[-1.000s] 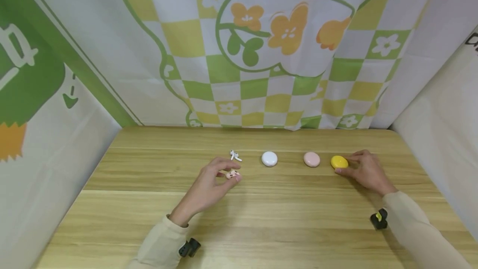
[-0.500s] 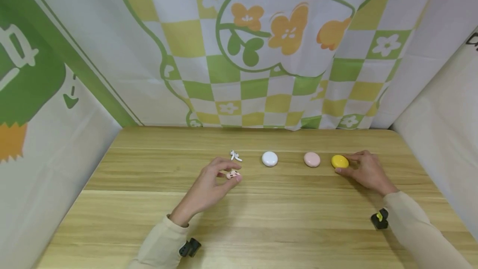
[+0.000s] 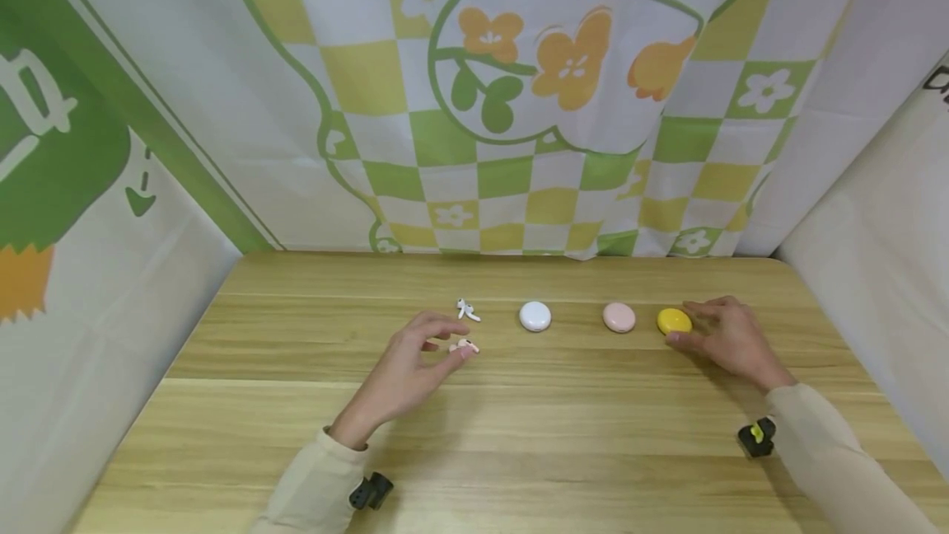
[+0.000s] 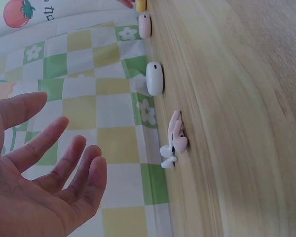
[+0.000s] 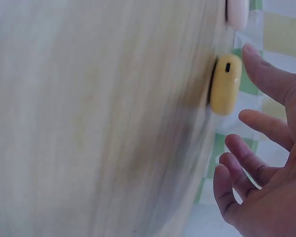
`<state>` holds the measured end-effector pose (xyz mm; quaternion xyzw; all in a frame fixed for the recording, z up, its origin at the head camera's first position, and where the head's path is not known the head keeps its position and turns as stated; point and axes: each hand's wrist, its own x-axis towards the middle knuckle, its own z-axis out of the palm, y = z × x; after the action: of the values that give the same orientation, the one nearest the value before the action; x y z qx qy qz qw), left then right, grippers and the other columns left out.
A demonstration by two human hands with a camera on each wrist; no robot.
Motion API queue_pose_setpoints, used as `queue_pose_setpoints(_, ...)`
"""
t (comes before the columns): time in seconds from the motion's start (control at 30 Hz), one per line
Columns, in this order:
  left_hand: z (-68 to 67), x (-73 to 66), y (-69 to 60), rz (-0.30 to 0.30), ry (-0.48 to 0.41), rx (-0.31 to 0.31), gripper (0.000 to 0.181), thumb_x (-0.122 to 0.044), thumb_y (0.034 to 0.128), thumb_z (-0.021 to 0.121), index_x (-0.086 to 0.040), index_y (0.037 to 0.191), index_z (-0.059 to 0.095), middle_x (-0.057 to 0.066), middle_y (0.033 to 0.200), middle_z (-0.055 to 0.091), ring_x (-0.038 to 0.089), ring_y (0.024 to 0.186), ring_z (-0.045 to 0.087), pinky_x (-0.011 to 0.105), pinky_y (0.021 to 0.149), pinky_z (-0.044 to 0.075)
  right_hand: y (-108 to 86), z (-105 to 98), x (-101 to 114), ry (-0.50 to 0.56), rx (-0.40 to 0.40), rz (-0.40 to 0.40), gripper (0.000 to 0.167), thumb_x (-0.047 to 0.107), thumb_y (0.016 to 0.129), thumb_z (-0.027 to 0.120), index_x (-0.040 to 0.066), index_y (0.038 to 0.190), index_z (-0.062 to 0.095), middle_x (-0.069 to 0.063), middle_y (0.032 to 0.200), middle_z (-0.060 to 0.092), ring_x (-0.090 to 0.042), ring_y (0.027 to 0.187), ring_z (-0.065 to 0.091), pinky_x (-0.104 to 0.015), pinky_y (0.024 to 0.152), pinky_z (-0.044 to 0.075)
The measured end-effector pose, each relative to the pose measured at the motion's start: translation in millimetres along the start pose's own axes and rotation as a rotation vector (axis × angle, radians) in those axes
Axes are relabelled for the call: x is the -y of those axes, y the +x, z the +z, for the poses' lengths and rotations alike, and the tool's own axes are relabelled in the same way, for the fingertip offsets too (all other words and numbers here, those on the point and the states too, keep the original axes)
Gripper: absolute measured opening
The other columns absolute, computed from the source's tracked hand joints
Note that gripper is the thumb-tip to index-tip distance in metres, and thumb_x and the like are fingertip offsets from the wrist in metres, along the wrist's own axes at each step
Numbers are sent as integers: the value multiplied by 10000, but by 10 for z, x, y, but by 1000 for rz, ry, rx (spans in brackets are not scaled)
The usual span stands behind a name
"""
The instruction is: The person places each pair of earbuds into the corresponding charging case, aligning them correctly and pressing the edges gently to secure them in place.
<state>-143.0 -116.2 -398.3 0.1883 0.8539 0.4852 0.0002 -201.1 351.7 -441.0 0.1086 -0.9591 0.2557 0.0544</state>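
Note:
Pale pink wireless earbuds (image 3: pixel 465 346) lie on the wooden table, just beyond the fingertips of my left hand (image 3: pixel 404 365). In the left wrist view that hand (image 4: pixel 54 182) has its fingers spread, holding nothing. Behind the pink pair lie white earbuds (image 3: pixel 467 310), overlapping them in the left wrist view. On the right, my right hand (image 3: pixel 734 342) is around the edge of a round, glossy yellow earbud case (image 3: pixel 673 321). The right wrist view shows a gap between its loose fingers and the yellow case (image 5: pixel 226 84), which has a dark port on its side.
A round white case (image 3: pixel 535 316) and a pink case (image 3: pixel 619 317) stand in a row with the yellow one on the table (image 3: pixel 534 452). A checkered, flowered cloth (image 3: pixel 511 147) hangs behind the table's back edge. Pale cloth walls close off both sides.
My left hand has drawn back slightly to the left from the pink earbuds, which stay on the table. My right hand has eased slightly away from the yellow case.

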Motion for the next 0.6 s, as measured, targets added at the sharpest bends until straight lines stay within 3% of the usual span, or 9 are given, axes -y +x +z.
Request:
queue_pose_setpoints(0.2,-18,38,-14,-27,8,-5,292,-197,957,730,-64,1216,701,108,1298,607,359,1175,570,502,978,497,-20,-2,132,-7,-53,-33,617,251,811,879,-107,1256,645,-361,1174,611,-510,1102,525,-661,916,426)
queue_pose_setpoints(0.6,-15,89,-26,-41,25,-12,258,-172,960,724,-76,1199,710,116,1282,614,361,1162,579,494,959,507,2,111,378,3,-80,-91,574,199,782,899,-87,1227,675,-343,1133,601,-496,1051,557,-644,899,442)
